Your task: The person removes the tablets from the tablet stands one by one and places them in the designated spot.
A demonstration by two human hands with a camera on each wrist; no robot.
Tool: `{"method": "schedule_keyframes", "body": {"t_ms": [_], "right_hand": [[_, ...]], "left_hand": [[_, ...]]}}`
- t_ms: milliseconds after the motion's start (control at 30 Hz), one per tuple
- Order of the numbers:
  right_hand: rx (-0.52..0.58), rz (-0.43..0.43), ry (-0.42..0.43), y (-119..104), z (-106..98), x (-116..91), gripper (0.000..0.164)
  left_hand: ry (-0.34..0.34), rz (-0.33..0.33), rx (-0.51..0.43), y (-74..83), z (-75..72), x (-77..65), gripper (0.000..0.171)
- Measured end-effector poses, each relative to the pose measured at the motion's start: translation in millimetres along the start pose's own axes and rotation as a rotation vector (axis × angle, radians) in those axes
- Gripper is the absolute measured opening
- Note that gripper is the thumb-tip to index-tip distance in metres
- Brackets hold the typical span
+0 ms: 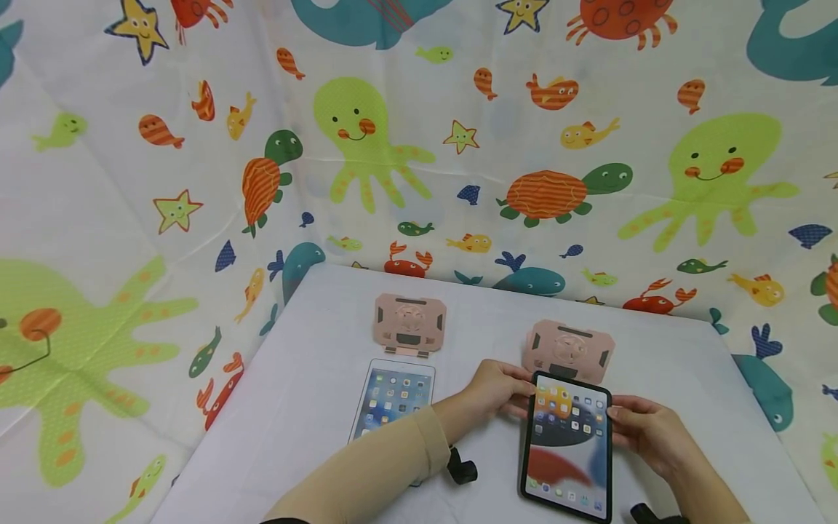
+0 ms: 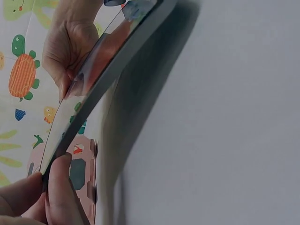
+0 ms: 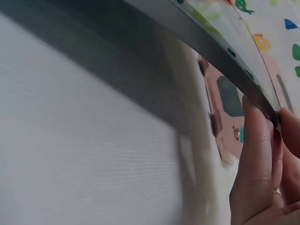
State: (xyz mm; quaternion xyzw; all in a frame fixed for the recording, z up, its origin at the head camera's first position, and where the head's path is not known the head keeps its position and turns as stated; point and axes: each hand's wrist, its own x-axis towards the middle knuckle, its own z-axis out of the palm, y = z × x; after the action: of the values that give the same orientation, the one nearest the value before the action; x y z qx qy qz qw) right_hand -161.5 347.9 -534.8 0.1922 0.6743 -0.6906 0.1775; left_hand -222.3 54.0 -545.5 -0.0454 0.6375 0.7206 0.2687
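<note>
Both hands hold a black-edged tablet point(image 1: 569, 451) with its screen lit and showing app icons. My left hand point(image 1: 491, 393) pinches its left edge near the top corner, thumb on the screen side and fingers behind. On the opposite edge, my right hand point(image 1: 648, 433) pinches it in the same way. In the left wrist view the tablet is tilted above the white cloth, casting a dark shadow on it. Just behind its top edge lies a pink tablet case point(image 1: 569, 349) with grey patches. The right wrist view shows the right fingers point(image 3: 255, 154) gripping the thin edge.
Left of the hands lies a white-framed tablet point(image 1: 396, 397), partly hidden by my left sleeve point(image 1: 366, 466). A second pink case point(image 1: 410, 324) sits behind it. A curtain point(image 1: 458, 109) printed with sea animals borders the white table point(image 1: 294, 407) at the back and sides.
</note>
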Motion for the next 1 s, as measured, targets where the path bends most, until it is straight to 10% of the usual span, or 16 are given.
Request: {"method": "schedule_keyframes", "body": {"t_ms": [1000], "right_hand": [[-0.003,0.073,0.016,11.2,1.7,-0.9,0.018]], "left_hand": [[0.003,-0.042,0.047,-7.4,-1.7,-13.0,0.014]]}}
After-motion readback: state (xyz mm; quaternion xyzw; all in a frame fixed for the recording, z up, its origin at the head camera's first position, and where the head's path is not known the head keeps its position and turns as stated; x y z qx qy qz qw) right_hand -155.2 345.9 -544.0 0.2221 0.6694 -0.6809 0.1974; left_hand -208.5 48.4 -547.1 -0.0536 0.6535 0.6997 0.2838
